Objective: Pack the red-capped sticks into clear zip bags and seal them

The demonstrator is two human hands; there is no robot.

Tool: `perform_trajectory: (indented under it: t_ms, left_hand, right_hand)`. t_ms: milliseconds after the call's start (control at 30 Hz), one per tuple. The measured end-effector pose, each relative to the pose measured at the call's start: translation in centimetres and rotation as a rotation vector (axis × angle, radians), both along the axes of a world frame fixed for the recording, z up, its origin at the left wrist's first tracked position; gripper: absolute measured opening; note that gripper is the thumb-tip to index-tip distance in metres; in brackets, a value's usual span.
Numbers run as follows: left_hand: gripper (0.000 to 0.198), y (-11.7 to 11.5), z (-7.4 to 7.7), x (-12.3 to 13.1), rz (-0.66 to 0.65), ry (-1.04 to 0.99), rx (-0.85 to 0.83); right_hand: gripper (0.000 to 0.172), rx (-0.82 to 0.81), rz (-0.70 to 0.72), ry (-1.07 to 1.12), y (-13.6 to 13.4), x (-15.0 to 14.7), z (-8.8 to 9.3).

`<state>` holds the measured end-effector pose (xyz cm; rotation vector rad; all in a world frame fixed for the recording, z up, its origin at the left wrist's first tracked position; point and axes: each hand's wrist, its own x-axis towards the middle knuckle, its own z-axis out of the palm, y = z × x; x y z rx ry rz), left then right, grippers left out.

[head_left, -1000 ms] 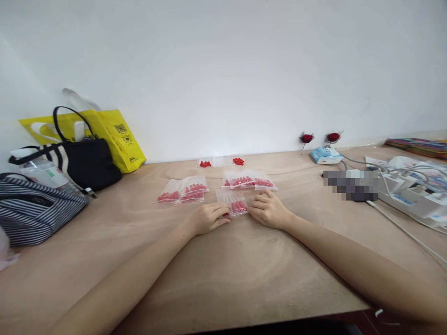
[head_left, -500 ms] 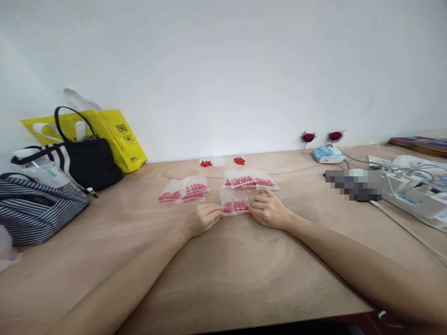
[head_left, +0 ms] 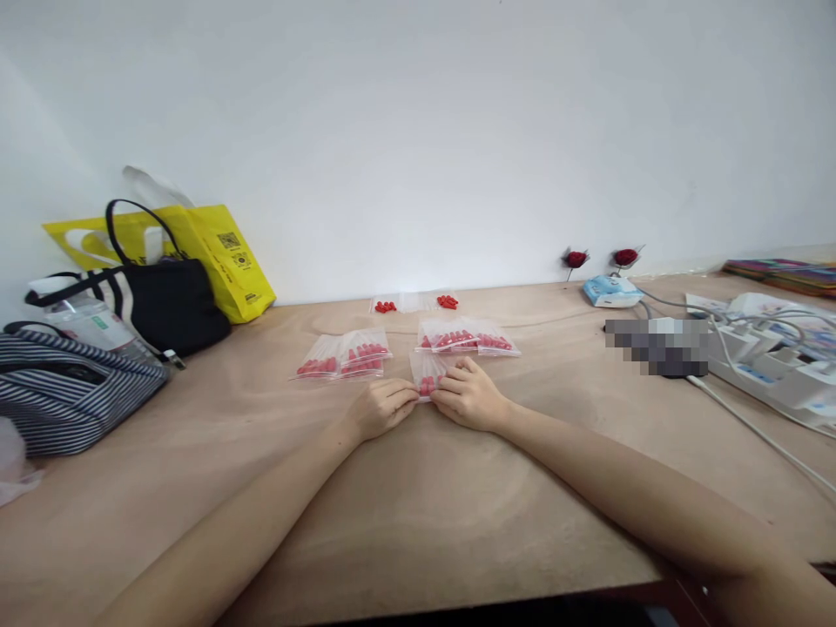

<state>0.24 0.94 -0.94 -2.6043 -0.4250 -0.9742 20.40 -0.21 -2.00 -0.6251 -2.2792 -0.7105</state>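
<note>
A small clear zip bag [head_left: 424, 366] with red capsule-like pieces inside lies flat on the table between my hands. My left hand [head_left: 385, 407] pinches the near left corner of this bag. My right hand [head_left: 471, 396] has its fingers closed on the bag's near edge and covers the right part of it. Just beyond to the left lie filled zip bags [head_left: 343, 353], overlapping one another. Several more filled bags [head_left: 467, 336] overlap behind my right hand. Farther back, a clear bag [head_left: 411, 301] lies between two small heaps of loose red pieces [head_left: 385, 306].
On the left stand a striped pouch [head_left: 78, 387], a black handbag [head_left: 173, 305] and a yellow bag [head_left: 241, 270]. To the right are a tissue pack [head_left: 612, 292], a power strip [head_left: 764, 357] with cables and two red roses [head_left: 575, 259]. A white wall rises behind the table.
My right hand has slid left along the near edge of the bag, toward my left hand, and now hides part of the red pieces. My left hand stays at the corner.
</note>
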Motion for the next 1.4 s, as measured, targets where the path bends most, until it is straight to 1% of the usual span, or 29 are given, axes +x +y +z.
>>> perform_trajectory:
  t_ms: [133, 367, 600, 900, 1033, 1133, 1267, 1400]
  left_hand:
    - [0.012, 0.1, -0.2, 0.1, -0.001, 0.006, 0.015]
    - [0.017, 0.3, -0.2, 0.2, 0.029, 0.034, 0.037]
    - [0.013, 0.3, 0.1, 0.5, -0.009, 0.014, 0.064]
    - [0.017, 0.1, 0.2, 1.0, -0.016, -0.009, 0.083]
    - [0.015, 0.0, 0.3, 0.9, -0.023, -0.033, 0.073]
    - [0.014, 0.1, 0.2, 0.7, -0.055, -0.018, 0.044]
    - [0.013, 0.4, 0.0, -0.2, -0.043, -0.041, -0.004]
    - [0.012, 0.6, -0.2, -0.8, -0.043, -0.057, -0.086]
  right_hand:
    - [0.024, 0.01, 0.009, 0.03, 0.3, -0.7, -0.2]
    - [0.017, 0.015, 0.007, 0.059, 0.5, -0.6, -0.3]
    - [0.02, 0.012, -0.01, 0.043, 0.5, -0.7, -0.2]
    - [0.023, 0.083, -0.061, 0.022, 0.0, -0.2, 0.3]
    - [0.027, 0.058, -0.142, -0.052, -0.1, 0.9, 0.5]
    - [0.027, 0.037, -0.161, -0.097, -0.1, 2.2, 0.5]
    - [0.029, 0.013, -0.195, -0.124, 0.0, 5.1, 0.2]
    - [0.027, -0.09, -0.189, -0.062, -0.5, 7.7, 0.0]
